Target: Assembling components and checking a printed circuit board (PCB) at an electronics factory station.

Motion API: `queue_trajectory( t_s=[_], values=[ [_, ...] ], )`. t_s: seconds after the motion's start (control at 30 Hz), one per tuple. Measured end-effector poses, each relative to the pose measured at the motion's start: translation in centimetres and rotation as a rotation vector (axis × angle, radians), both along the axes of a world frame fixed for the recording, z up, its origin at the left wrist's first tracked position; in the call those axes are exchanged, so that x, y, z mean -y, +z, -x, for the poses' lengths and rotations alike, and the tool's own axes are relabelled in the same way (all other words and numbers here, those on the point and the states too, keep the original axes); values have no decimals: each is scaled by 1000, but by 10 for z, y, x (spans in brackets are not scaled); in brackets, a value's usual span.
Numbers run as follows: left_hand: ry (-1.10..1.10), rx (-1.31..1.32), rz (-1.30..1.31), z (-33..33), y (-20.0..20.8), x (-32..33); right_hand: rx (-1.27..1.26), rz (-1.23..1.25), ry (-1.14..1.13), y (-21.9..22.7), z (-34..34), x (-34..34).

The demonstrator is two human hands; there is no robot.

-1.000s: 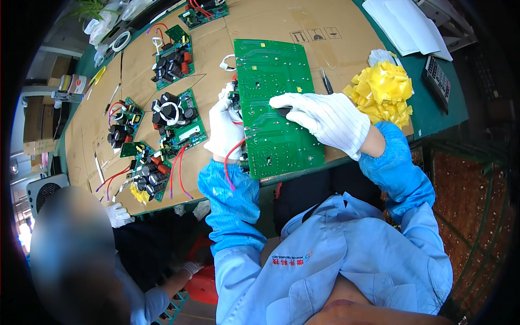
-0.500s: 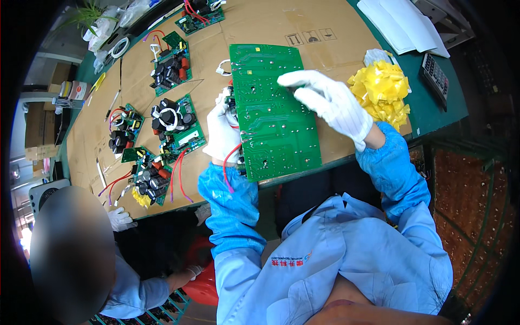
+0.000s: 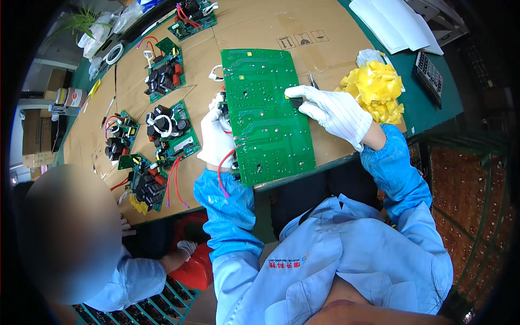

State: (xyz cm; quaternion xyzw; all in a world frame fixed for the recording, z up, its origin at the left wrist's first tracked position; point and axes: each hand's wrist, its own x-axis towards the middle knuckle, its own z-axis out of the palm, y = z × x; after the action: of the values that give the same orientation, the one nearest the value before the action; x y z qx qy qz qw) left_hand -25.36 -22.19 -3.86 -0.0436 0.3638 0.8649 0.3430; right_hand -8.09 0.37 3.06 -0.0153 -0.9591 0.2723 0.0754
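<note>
A large green circuit board (image 3: pixel 268 130) is tilted up at the table's front edge, its soldered underside facing me. My left hand (image 3: pixel 216 135), in a white glove, grips its left edge; the parts behind the board are mostly hidden. A red wire with a purple tip (image 3: pixel 221 181) hangs past that wrist. My right hand (image 3: pixel 333 111), also gloved, is at the board's right edge with thumb and fingers pinched together. Between them shows a small dark piece (image 3: pixel 296 102), too little visible to name. Just beyond this hand, a slim dark pointed thing (image 3: pixel 313 81) sticks out.
Several assembled circuit boards (image 3: pixel 172 127) stand on the cardboard-covered table (image 3: pixel 254 27) to the left. Yellow plastic strips (image 3: pixel 374 89) lie in a bunch at right, near a calculator (image 3: pixel 429 80) and white papers (image 3: pixel 398 24). A gloved co-worker (image 3: pixel 130 279) sits at lower left by a red stool (image 3: pixel 197 265).
My right hand has lowered from over the board's face to its right edge, fingers now pinched on a dark piece. The co-worker's head and arm have shifted slightly.
</note>
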Motion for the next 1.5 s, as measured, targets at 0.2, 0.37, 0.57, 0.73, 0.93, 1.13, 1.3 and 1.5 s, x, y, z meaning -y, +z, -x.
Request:
queue_trajectory(
  t_s=[0.2, 0.37, 0.57, 0.73, 0.93, 1.13, 1.3, 1.5],
  values=[
    [-189, -93, -219, 6, -3, 4, -155, 49, 8, -9, 2, 1],
    [-113, -311, 3, -1, 2, 3, -27, 342, -36, -6, 7, 2],
    [-15, -364, 323, -10, 17, -1, 16, 758, -88, 8, 10, -2],
    [-34, -425, 287, -8, 16, -2, -27, 584, -65, 23, 36, 4],
    [-12, -512, 382, -9, 6, -1, -18, 295, 7, 37, 74, 24],
    [19, -175, 31, 3, -16, 6, 107, 108, 116, 44, 86, 20],
    [73, 116, -161, 0, -9, -6, 30, 24, 172, 27, 88, 9],
    [-4, -92, -216, 2, -17, -2, -47, 176, 166, 25, 92, 13]
  ],
)
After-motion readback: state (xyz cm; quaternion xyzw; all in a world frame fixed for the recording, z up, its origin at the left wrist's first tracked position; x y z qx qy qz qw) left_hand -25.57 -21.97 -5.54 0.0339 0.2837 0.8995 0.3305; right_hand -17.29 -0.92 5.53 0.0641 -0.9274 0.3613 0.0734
